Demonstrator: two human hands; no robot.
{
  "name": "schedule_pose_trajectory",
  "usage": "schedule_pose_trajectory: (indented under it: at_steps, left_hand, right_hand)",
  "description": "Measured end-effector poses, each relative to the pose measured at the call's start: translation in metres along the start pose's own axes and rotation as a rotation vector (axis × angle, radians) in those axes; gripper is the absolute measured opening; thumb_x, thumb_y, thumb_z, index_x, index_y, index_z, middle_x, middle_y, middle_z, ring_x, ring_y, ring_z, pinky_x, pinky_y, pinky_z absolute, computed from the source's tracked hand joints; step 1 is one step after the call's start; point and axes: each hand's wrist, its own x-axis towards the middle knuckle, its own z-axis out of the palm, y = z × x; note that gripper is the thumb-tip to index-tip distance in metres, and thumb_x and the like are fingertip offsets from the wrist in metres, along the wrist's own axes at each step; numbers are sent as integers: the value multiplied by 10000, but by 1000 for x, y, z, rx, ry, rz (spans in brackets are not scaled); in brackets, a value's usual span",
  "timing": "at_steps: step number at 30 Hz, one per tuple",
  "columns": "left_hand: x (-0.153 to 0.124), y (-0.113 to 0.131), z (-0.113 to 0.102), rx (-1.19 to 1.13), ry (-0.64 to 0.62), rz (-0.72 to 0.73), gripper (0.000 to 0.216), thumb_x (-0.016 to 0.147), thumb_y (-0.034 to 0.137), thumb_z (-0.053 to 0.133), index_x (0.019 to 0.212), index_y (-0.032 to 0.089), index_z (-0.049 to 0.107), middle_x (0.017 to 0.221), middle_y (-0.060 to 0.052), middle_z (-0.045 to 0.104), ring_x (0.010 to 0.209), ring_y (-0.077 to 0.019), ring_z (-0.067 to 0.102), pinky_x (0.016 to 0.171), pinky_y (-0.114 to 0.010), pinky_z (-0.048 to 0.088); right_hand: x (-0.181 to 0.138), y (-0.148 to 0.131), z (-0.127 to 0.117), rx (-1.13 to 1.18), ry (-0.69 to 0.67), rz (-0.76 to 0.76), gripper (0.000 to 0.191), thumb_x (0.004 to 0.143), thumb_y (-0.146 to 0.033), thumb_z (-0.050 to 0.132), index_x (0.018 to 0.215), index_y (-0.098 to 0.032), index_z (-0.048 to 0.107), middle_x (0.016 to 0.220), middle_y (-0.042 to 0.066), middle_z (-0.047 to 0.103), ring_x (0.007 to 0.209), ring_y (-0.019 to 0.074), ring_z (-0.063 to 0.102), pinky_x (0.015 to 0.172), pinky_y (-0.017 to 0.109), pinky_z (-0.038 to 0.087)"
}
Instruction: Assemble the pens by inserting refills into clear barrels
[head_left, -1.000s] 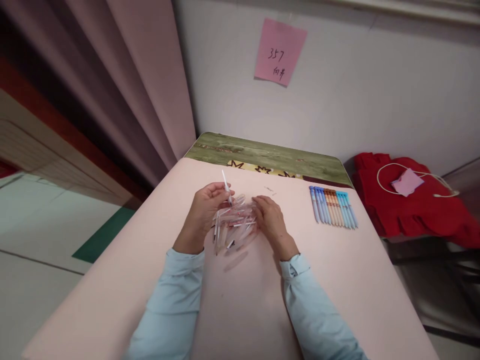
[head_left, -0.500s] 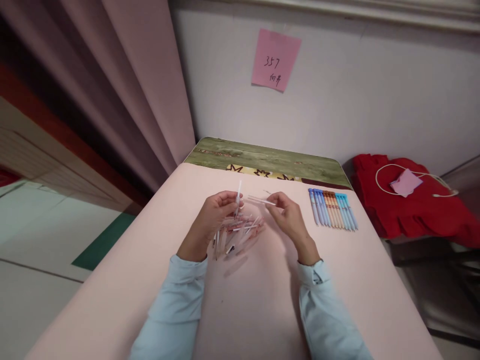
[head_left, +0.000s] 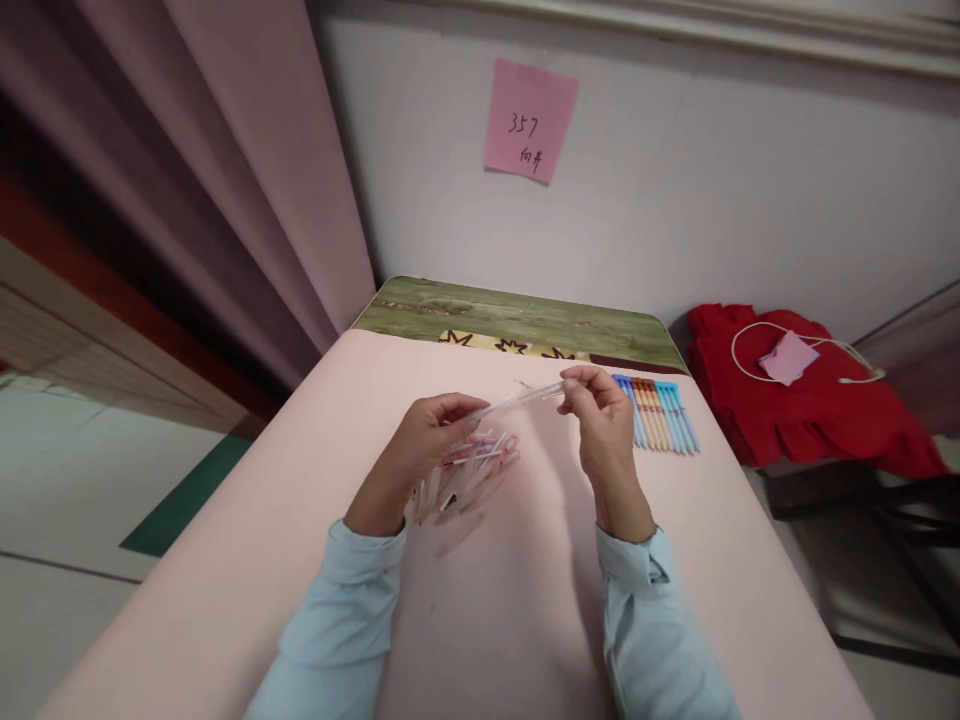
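A thin, pale stick (head_left: 519,400) is up in the air over the table (head_left: 495,620), with one end at each hand. The left hand (head_left: 426,440) pinches its lower end, and the right hand (head_left: 606,420) pinches its higher end. Holding both ends probably keeps it steady. I can't tell if it is one piece or two thin bits that meet.

The pile (head_left: 487,465) of clear and white bits lies below, next to the left hand, maybe so they are easy to reach. The pens (head_left: 664,415) lie in a neat row by colour, off to the right, likely to keep them out of the mess. The right hand hides some blue ones.

Both wrists are lifted. The hands are apart, with thumbs pressed to fingers, and the arms reach forward.
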Motion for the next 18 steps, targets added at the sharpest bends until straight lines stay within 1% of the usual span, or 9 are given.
schedule_pose_trajectory:
  at_steps: [6,10,18]
  left_hand:
    - [-1,-1,0,-24,-19,-34,357,652,348,833,963,186,764,909,-69,745,743,-213,708,631,-300,546]
    - [-1,0,-1,-21,-25,-5,331,650,330,832,935,174,767,896,-67,742,747,-209,707,651,-300,549]
    - [-1,2,0,42,-42,-15,320,669,341,811,927,159,763,855,-69,736,720,-197,690,618,-276,523]
  right_hand:
    - [0,-1,2,39,5,23,157,791,-339,644,876,-209,668,738,-14,587,646,129,516,613,277,475]
    - [-1,0,2,31,5,29,159,788,-339,649,874,-206,671,751,-11,594,648,127,515,608,275,473]
    - [0,-1,2,52,1,74,160,765,-329,676,860,-199,682,764,-8,598,643,119,508,594,262,464]
